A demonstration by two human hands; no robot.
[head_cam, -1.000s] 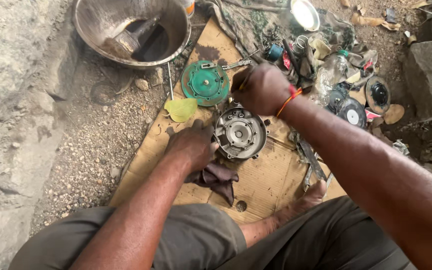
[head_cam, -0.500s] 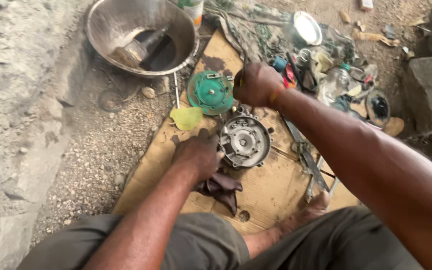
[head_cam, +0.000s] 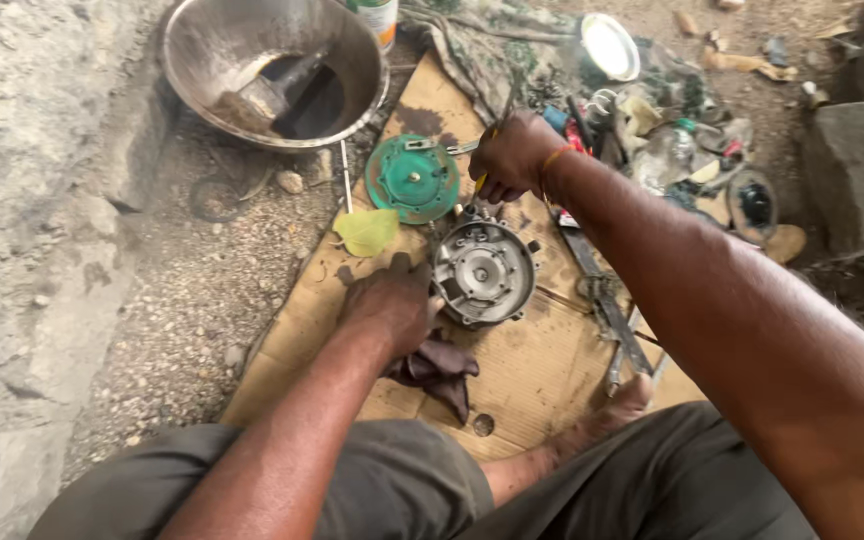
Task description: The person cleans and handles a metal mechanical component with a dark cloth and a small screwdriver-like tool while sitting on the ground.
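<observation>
Resting on a flat sheet of brown cardboard (head_cam: 552,380), a round grey metal motor housing (head_cam: 483,272) lies face up. Left hand (head_cam: 392,305): fingers curled against the housing's left rim, bracing it. Right hand (head_cam: 512,155): closed in a fist on a yellow-handled tool (head_cam: 482,180) just above the housing's top edge. A green round metal cover plate (head_cam: 412,178) lies just beyond. Dark cloth rag (head_cam: 437,368) sits beneath the left wrist. Dented steel basin (head_cam: 202,40) stands further off on gravel.
</observation>
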